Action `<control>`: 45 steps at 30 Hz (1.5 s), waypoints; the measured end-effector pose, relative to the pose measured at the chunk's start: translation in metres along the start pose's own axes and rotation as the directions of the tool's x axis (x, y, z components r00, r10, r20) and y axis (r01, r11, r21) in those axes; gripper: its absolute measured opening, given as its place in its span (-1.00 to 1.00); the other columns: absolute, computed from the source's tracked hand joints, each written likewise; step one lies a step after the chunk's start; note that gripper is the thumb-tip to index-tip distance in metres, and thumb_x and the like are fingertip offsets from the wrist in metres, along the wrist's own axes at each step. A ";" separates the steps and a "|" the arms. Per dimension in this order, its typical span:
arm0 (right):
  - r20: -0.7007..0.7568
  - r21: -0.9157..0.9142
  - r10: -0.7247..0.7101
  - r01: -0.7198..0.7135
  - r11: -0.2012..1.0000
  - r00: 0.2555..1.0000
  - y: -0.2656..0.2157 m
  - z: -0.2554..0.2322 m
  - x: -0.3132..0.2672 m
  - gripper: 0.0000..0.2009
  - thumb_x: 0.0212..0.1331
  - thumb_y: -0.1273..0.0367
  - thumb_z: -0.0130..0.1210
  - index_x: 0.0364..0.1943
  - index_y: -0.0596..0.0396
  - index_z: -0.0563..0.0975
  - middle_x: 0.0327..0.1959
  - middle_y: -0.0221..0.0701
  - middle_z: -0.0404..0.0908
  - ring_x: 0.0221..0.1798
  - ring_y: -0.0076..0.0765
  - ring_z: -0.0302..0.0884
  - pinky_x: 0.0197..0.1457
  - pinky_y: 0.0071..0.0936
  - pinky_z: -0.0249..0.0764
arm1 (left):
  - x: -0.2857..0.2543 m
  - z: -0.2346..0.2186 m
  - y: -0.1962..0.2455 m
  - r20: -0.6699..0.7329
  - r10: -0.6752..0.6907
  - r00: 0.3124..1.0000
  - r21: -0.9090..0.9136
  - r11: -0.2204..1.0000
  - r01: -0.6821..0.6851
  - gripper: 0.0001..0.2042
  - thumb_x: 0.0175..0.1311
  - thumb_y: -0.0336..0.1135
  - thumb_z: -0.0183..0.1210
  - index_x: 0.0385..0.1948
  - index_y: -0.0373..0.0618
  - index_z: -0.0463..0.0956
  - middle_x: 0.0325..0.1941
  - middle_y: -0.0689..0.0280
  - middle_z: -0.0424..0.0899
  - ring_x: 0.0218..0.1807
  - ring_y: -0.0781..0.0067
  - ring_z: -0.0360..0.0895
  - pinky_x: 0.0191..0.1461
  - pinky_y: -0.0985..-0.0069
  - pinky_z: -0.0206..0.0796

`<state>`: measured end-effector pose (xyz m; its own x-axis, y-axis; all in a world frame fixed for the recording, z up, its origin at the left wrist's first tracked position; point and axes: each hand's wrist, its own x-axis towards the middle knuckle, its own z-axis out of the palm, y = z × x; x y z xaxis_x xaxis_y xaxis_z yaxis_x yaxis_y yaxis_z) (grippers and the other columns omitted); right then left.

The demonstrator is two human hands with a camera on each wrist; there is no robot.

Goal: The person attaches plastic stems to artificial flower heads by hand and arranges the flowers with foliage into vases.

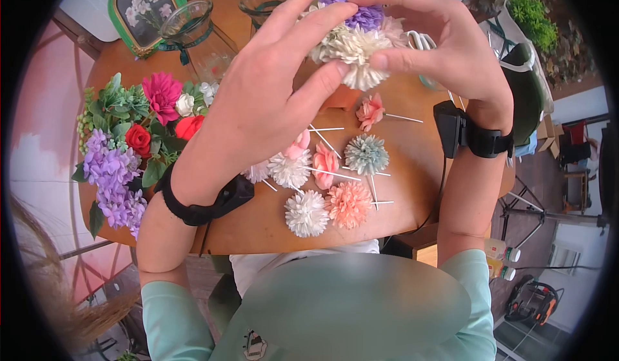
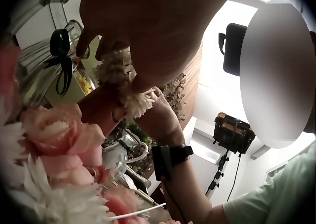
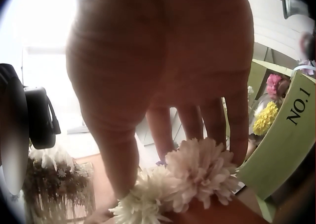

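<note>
A cluster of artificial blossoms, with a cream-white flower (image 1: 358, 54), a purple flower (image 1: 365, 16) and a pale pink flower (image 1: 392, 32), stands above an orange holder (image 1: 340, 98). My left hand (image 1: 258, 83) curves round its left side, thumb at the white petals and fingertips near the top. From the other side my right hand (image 1: 445, 45) cups it, thumb on the white petals. The right wrist view shows the pale pink flower (image 3: 200, 174) below my right palm (image 3: 163, 76). In the left wrist view, white petals (image 2: 137, 103) show beside my left hand (image 2: 143, 31).
Loose stemmed flowers, including an orange one (image 1: 349, 204), a blue-grey one (image 1: 366, 154) and a white one (image 1: 306, 213), lie on the wooden table (image 1: 251, 232). To the left are a leafy bunch (image 1: 116, 167), a glass vase (image 1: 209, 51) and a green picture frame (image 1: 121, 22).
</note>
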<state>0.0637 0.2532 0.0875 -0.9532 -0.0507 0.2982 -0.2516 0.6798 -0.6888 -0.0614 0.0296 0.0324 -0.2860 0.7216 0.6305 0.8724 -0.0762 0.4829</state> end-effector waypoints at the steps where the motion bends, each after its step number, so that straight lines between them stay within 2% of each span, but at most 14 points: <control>1: -0.028 -0.036 -0.071 0.070 0.997 0.997 -0.002 -0.005 0.005 -0.54 0.18 0.36 0.52 0.15 0.22 0.67 0.03 -0.34 0.78 -0.03 -0.50 0.70 0.02 -0.54 0.63 | 0.007 0.012 0.012 -0.135 -0.048 0.990 0.172 0.983 0.071 -0.65 0.33 -0.38 0.32 0.11 -0.32 0.62 0.25 -0.21 0.57 0.11 -0.14 0.67 0.18 0.26 0.53; 5: -0.012 0.031 0.062 -0.061 0.998 0.998 -0.017 -0.011 0.000 -0.45 0.08 0.33 0.59 0.18 0.19 0.67 0.11 -0.31 0.75 0.03 -0.47 0.66 0.10 -0.53 0.57 | 0.002 -0.012 0.022 -0.160 0.213 0.964 0.189 0.965 -0.182 -0.56 0.26 -0.44 0.32 0.22 -0.15 0.59 0.34 0.02 0.58 0.31 0.05 0.59 0.36 0.29 0.41; 8: -0.029 -0.134 -0.036 0.032 0.990 0.999 -0.031 -0.006 -0.002 -0.45 0.11 0.34 0.57 0.20 0.21 0.66 0.14 -0.28 0.74 0.08 -0.42 0.68 0.20 -0.49 0.58 | -0.013 -0.015 0.035 0.037 0.288 0.957 0.117 0.950 -0.291 -0.61 0.20 -0.48 0.33 0.10 -0.16 0.62 0.23 0.06 0.63 0.22 0.09 0.62 0.25 0.28 0.47; 10: -0.126 0.189 -0.072 0.095 0.977 0.989 -0.002 -0.003 0.006 -0.43 0.12 0.33 0.56 0.23 0.23 0.64 0.16 -0.25 0.73 0.16 -0.37 0.67 0.33 -0.41 0.57 | -0.017 -0.001 0.045 0.538 0.162 0.827 -0.099 0.987 -0.129 -0.64 0.19 -0.50 0.31 0.07 -0.14 0.62 0.26 0.02 0.59 0.18 0.06 0.63 0.20 0.24 0.50; 14: -0.110 0.184 -0.100 0.120 0.976 0.989 0.002 -0.005 0.008 -0.41 0.13 0.32 0.56 0.24 0.26 0.62 0.19 -0.22 0.70 0.22 -0.33 0.65 0.41 -0.35 0.53 | -0.037 0.028 0.030 0.538 0.226 0.812 -0.017 0.966 -0.258 -0.61 0.18 -0.49 0.28 0.10 -0.11 0.61 0.35 0.00 0.53 0.16 0.05 0.63 0.18 0.21 0.52; 16: -0.045 0.007 0.010 -0.010 1.000 0.999 -0.033 -0.001 0.003 -0.39 0.13 0.31 0.56 0.26 0.25 0.61 0.23 -0.21 0.69 0.24 -0.33 0.64 0.42 -0.36 0.52 | -0.043 0.033 0.029 0.587 0.194 0.786 -0.030 0.975 -0.218 -0.62 0.20 -0.48 0.24 0.10 -0.09 0.61 0.43 -0.02 0.46 0.15 0.05 0.63 0.15 0.20 0.53; 23: -0.053 0.072 0.044 -0.040 0.997 0.998 -0.034 0.001 0.004 -0.37 0.14 0.29 0.56 0.29 0.23 0.60 0.25 -0.21 0.68 0.25 -0.33 0.63 0.40 -0.39 0.51 | -0.045 0.047 0.024 0.650 0.129 0.749 -0.038 0.990 -0.138 -0.62 0.19 -0.52 0.19 0.09 -0.12 0.59 0.32 0.03 0.51 0.13 0.02 0.63 0.15 0.19 0.53; 26: -0.053 0.072 -0.021 0.024 0.997 0.998 -0.033 0.001 0.002 -0.38 0.14 0.28 0.56 0.27 0.25 0.61 0.26 -0.20 0.68 0.25 -0.32 0.63 0.39 -0.39 0.51 | -0.042 0.050 0.025 0.618 0.160 0.770 -0.052 0.985 -0.163 -0.63 0.16 -0.54 0.21 0.05 -0.14 0.59 0.22 0.05 0.55 0.10 0.01 0.64 0.12 0.19 0.54; 28: -0.037 0.057 -0.034 0.036 0.998 0.999 -0.033 0.002 0.002 -0.33 0.14 0.29 0.55 0.33 0.26 0.55 0.24 -0.19 0.68 0.23 -0.32 0.63 0.39 -0.39 0.51 | -0.039 0.054 0.027 0.327 0.262 0.908 -0.121 0.965 -0.235 -0.67 0.11 -0.55 0.26 -0.04 -0.14 0.65 0.17 0.05 0.59 0.07 0.04 0.65 0.10 0.20 0.56; 33: -0.056 0.053 0.005 -0.002 0.999 0.998 0.001 0.005 0.007 -0.41 0.13 0.36 0.52 0.28 0.20 0.61 0.18 -0.34 0.72 0.18 -0.42 0.65 0.31 -0.37 0.57 | -0.023 0.026 0.041 0.045 0.306 0.951 0.009 0.952 -0.307 -0.67 0.03 -0.54 0.34 -0.10 -0.09 0.74 0.14 0.13 0.64 0.05 0.09 0.67 0.10 0.28 0.58; 38: -0.045 0.233 -0.060 0.069 0.970 0.997 0.012 0.006 0.006 -0.42 0.15 0.40 0.50 0.29 0.18 0.61 0.18 -0.36 0.72 0.14 -0.46 0.66 0.29 -0.42 0.57 | -0.010 -0.051 0.028 -0.234 0.470 0.851 0.426 0.836 -0.345 -0.64 0.17 -0.65 0.40 0.04 -0.32 0.67 0.22 0.01 0.64 0.14 0.15 0.68 0.20 0.34 0.58; 39: -0.030 0.131 -0.040 0.043 0.990 0.999 0.005 0.004 0.006 -0.42 0.15 0.40 0.50 0.30 0.19 0.60 0.18 -0.35 0.72 0.15 -0.46 0.66 0.30 -0.42 0.56 | -0.008 -0.052 0.025 -0.232 0.473 0.850 0.430 0.834 -0.346 -0.64 0.17 -0.65 0.40 0.04 -0.32 0.67 0.22 0.01 0.64 0.14 0.15 0.68 0.20 0.34 0.58; 41: -0.040 0.098 -0.008 0.012 0.995 0.999 0.002 0.005 0.007 -0.40 0.17 0.39 0.49 0.32 0.20 0.58 0.18 -0.34 0.72 0.15 -0.49 0.66 0.30 -0.43 0.56 | 0.001 -0.052 0.017 -0.565 0.403 0.720 0.233 0.915 -0.329 -0.62 0.22 -0.76 0.34 0.10 -0.46 0.60 0.22 -0.08 0.63 0.18 0.11 0.66 0.26 0.30 0.60; 45: -0.091 0.299 0.038 -0.010 0.954 0.995 0.005 0.008 0.010 -0.39 0.17 0.38 0.50 0.33 0.21 0.57 0.15 -0.34 0.72 0.14 -0.51 0.65 0.28 -0.43 0.57 | 0.006 -0.060 0.012 -0.362 0.504 0.784 0.543 0.798 -0.262 -0.59 0.18 -0.80 0.34 0.09 -0.39 0.63 0.17 -0.04 0.67 0.14 0.14 0.70 0.19 0.37 0.63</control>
<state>0.0518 0.2503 0.0815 -0.9430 0.0420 0.3302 -0.2811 0.4307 -0.8576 -0.0764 -0.0087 0.0785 0.0721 0.2778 0.9579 0.9861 0.1242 -0.1102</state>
